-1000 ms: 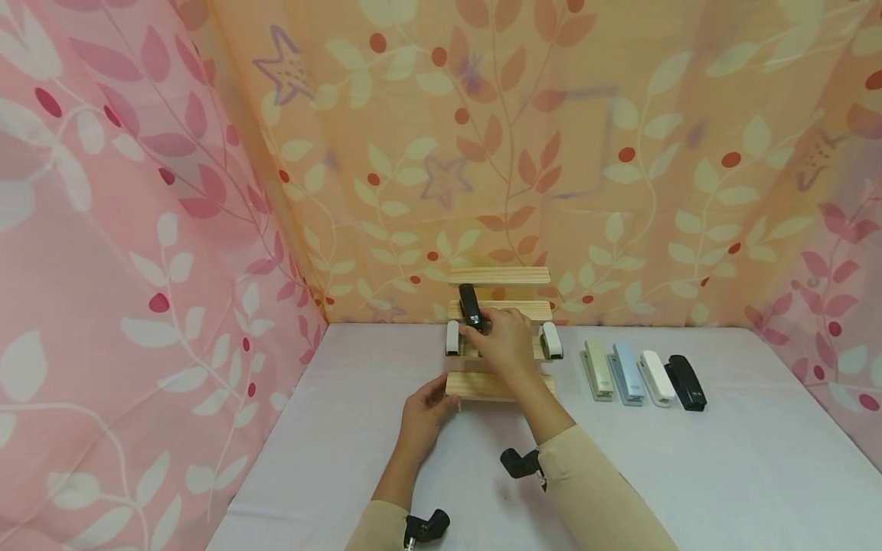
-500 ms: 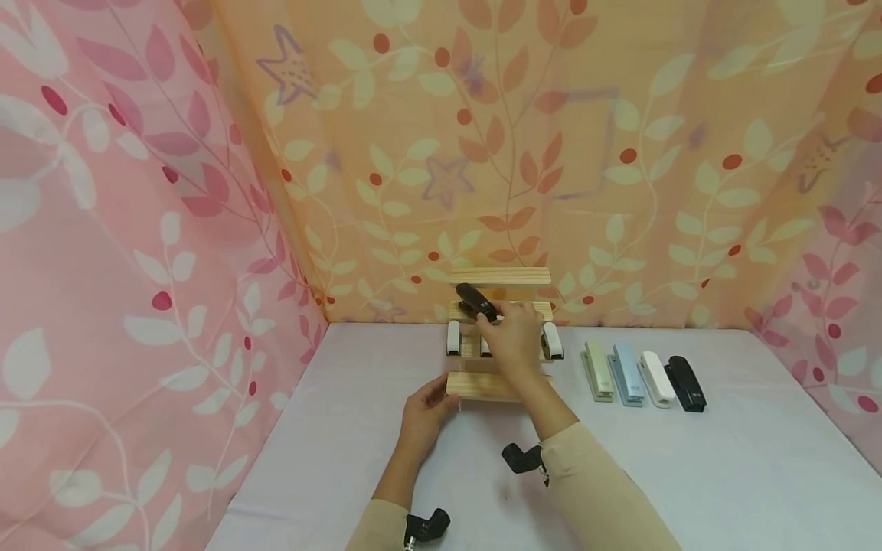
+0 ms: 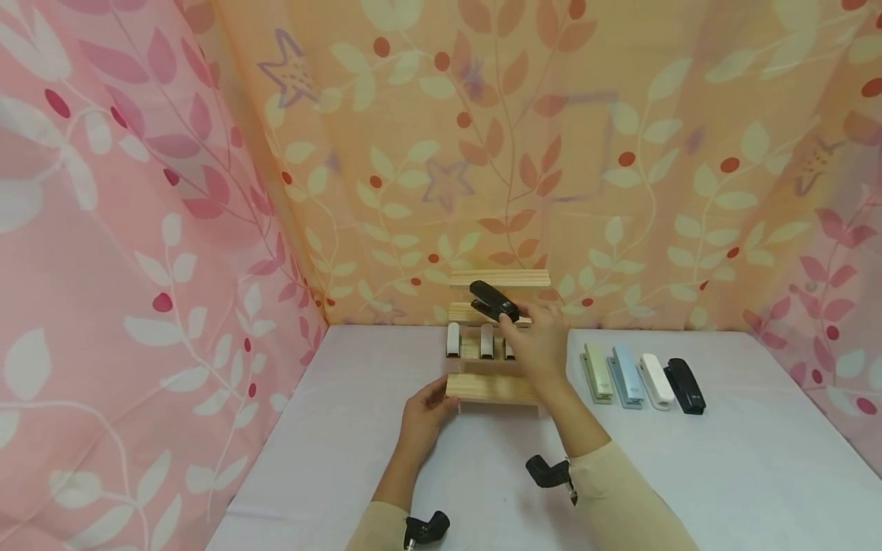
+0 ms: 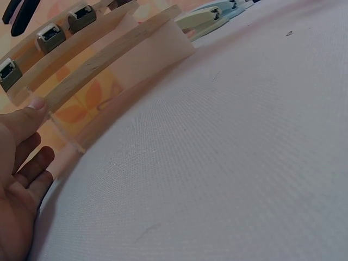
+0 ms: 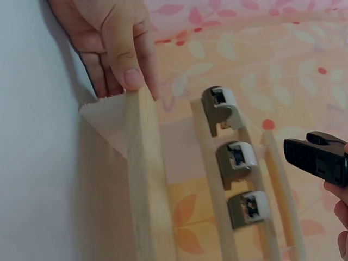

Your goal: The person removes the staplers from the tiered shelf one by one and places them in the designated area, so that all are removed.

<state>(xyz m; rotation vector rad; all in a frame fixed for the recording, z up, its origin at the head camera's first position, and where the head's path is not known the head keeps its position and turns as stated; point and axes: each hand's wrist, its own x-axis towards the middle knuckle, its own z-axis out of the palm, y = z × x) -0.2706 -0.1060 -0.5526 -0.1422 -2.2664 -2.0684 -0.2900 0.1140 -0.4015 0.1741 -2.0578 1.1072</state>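
A black stapler point(image 3: 494, 301) is pinched in the right hand point(image 3: 544, 348), held tilted above the second-highest step of a tiered wooden rack point(image 3: 492, 388). The left hand point(image 3: 425, 421) grips the left end of the rack's lowest step, its thumb on top, as the left wrist view shows with the thumb on the wood point(image 4: 87, 68). White staplers stand on the step above: one at the left point(image 3: 452, 340), one in the middle point(image 3: 486, 341), and a third partly behind the right hand. In the right wrist view the held stapler point(image 5: 318, 157) is beside these three.
Right of the rack, a green stapler point(image 3: 596, 373), a blue one point(image 3: 626, 375), a white one point(image 3: 657, 380) and a black one point(image 3: 685, 386) lie in a row on the white table point(image 3: 744, 459). A patterned curtain point(image 3: 586, 153) hangs behind.
The right hand has moved right with the black stapler, which has turned from nearly upright to slanting. The middle white stapler has come into sight. The left hand stays on the lowest step.
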